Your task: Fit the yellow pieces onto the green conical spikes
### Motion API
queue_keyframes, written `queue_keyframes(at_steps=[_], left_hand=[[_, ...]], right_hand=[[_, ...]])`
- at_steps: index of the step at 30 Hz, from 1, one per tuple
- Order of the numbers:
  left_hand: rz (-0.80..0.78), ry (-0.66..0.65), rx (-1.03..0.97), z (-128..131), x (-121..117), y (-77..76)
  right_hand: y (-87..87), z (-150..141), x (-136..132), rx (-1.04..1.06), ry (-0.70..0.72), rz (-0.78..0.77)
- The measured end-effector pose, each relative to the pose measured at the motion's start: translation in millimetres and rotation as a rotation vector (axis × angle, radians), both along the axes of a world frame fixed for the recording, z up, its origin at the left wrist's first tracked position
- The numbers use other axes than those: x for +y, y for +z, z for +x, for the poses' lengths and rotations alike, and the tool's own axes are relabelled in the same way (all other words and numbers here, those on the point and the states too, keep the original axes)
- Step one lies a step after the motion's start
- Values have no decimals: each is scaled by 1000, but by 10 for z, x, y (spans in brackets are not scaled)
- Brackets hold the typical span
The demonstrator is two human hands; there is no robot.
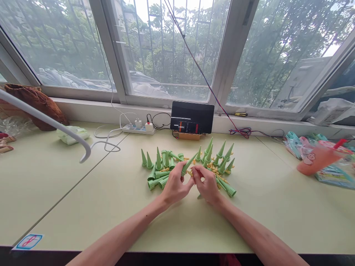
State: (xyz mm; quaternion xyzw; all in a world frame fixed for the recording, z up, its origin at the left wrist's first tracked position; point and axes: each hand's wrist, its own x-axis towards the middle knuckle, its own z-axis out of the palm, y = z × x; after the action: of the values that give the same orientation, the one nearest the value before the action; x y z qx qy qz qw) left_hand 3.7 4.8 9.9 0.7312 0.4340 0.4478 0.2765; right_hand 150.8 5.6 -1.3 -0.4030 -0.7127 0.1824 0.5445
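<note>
While my left hand (176, 183) grips a cone (190, 163) near its wide end, tip tilted up and away, my right hand (206, 181) pinches close beside it, apparently on a yellow bit (189, 172); from here I judge this leaves that end reachable. Beyond both hands, other cones (149, 161) stand, wide ends presumably steadying them.

The pale yellow-green surface (263, 210) has a dark seam running from near left to far middle. In its middle lie green cones (158, 183), with others upright at left and right, and small yellow pieces (217, 173) among them. Far off sit a white power strip (138, 129) and a cardboard stand (189, 136). Far left lies a pale packet (71, 136); right, an orange cup (318, 159); near left, a marked label (29, 241).
</note>
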Motion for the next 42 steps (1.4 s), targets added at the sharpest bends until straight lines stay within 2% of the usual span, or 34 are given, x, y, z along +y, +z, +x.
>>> queue_keyframes(at_steps=[17, 22, 28, 36, 42], left_hand=[[11, -8, 16, -3, 6, -11], [30, -16, 8, -5, -4, 3], [28, 0, -1, -6, -1, 6], [14, -21, -2, -6, -6, 9], [33, -2, 5, -9, -8, 30]], right_hand=[[-58, 11, 15, -12, -5, -46], [-66, 15, 15, -42, -50, -40], [-40, 11, 2, 46, -13, -102], [-20, 21, 0, -67, -106, 25], [-28, 27, 22, -57, -144, 40]])
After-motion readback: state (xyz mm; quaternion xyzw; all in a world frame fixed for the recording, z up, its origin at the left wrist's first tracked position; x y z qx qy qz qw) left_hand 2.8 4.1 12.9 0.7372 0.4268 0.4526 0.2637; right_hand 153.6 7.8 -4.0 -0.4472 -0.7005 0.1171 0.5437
